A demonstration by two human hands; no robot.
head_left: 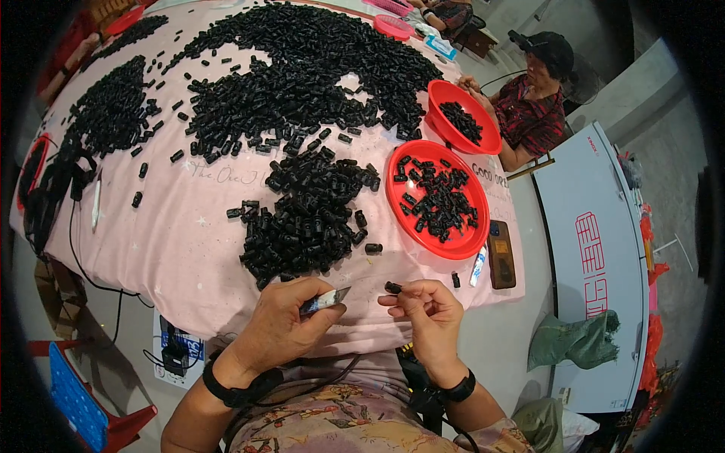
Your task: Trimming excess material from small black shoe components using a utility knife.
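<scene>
My left hand is closed round a small knife with a pale, blue-marked handle; its short blade points to the right. Between the thumb and fingers of my right hand is a small black plastic piece, roughly cylindrical. Blade and piece are apart, with a short gap of pink cloth between them. Just beyond my hands lies a heap of similar black pieces. To its right, a red plastic bowl holds more of them.
Large piles of black pieces spread over the pink-covered table. A second red bowl stands near a co-worker at the right. A phone and a white tube-like item lie by the right edge. A blue-topped stool is lower left.
</scene>
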